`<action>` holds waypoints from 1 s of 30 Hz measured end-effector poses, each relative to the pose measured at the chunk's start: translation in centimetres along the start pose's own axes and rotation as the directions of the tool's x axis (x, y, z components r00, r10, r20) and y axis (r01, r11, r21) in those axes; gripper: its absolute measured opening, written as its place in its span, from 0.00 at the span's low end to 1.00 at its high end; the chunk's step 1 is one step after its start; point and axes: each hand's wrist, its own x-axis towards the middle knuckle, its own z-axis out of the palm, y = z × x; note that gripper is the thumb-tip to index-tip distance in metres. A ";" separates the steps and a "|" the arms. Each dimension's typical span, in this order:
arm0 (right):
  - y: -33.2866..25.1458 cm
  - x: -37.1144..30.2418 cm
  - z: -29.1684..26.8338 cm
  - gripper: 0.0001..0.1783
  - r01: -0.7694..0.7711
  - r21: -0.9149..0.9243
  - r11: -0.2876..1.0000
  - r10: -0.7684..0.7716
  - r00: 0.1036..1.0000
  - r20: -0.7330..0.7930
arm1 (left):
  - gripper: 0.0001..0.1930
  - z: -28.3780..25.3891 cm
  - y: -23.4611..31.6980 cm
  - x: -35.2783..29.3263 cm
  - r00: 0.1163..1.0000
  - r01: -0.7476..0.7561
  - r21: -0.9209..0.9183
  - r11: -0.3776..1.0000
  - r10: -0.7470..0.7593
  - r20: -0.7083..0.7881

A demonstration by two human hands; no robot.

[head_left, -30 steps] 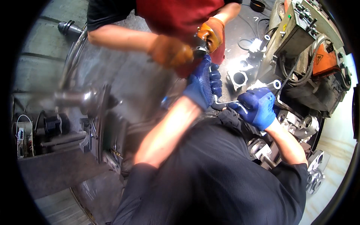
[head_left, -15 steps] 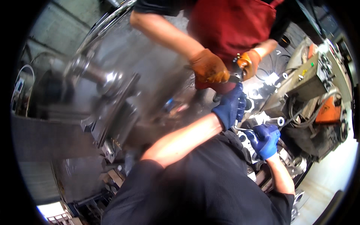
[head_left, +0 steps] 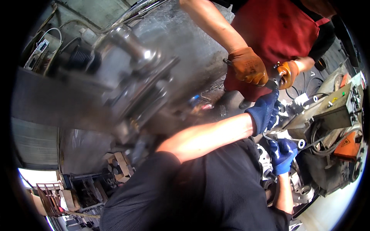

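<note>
My left hand (head_left: 265, 113), in a dark blue knitted glove, reaches across to the right. Its fingers curl over a part just below a co-worker's hands, and what they grip is hidden. My right hand (head_left: 283, 154), in a brighter blue glove, is closed at the lower right. From its thumb side a thin bent metal rod (head_left: 266, 136), like a hex key, points toward my left hand. Silvery metal castings (head_left: 264, 157) lie beside and under my right hand. A bright metal tube end (head_left: 300, 144) sticks out just above it.
Opposite me a co-worker in a red apron (head_left: 269, 34) grips a dark tool with orange gloves (head_left: 248, 69). At right stand a grey control box (head_left: 335, 106) and an orange box (head_left: 347, 145) with cables. Blurred shiny machinery (head_left: 142, 88) fills the left.
The whole view has shifted, so both my hands and the co-worker appear farther right. My hands keep nearly the same grip and the bent rod stays in my right hand.
</note>
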 end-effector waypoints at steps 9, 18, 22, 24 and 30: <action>1.4 -0.8 1.0 0.14 -0.013 0.151 0.988 0.029 0.994 -0.106 | 0.22 -0.5 -0.3 1.3 0.997 0.056 -0.143 0.988 -0.048 0.059; 0.7 -1.0 1.1 0.15 -0.034 0.200 0.979 0.063 0.988 -0.142 | 0.22 -0.2 -0.3 0.6 0.996 0.017 -0.078 0.997 -0.010 0.090; 3.1 -3.4 5.0 0.15 -0.158 0.513 0.843 0.296 0.934 -0.199 | 0.22 0.5 -0.4 -0.2 0.998 -0.043 -0.056 0.997 0.046 0.042; 2.2 -2.5 3.7 0.14 -0.134 0.458 0.879 0.220 0.966 -0.140 | 0.21 0.2 0.2 -0.1 0.998 -0.033 -0.043 0.999 0.035 0.056; 3.0 -3.6 5.3 0.12 -0.172 0.561 0.810 0.328 0.926 -0.189 | 0.21 1.4 0.0 -0.6 0.997 -0.054 0.009 0.999 0.054 -0.060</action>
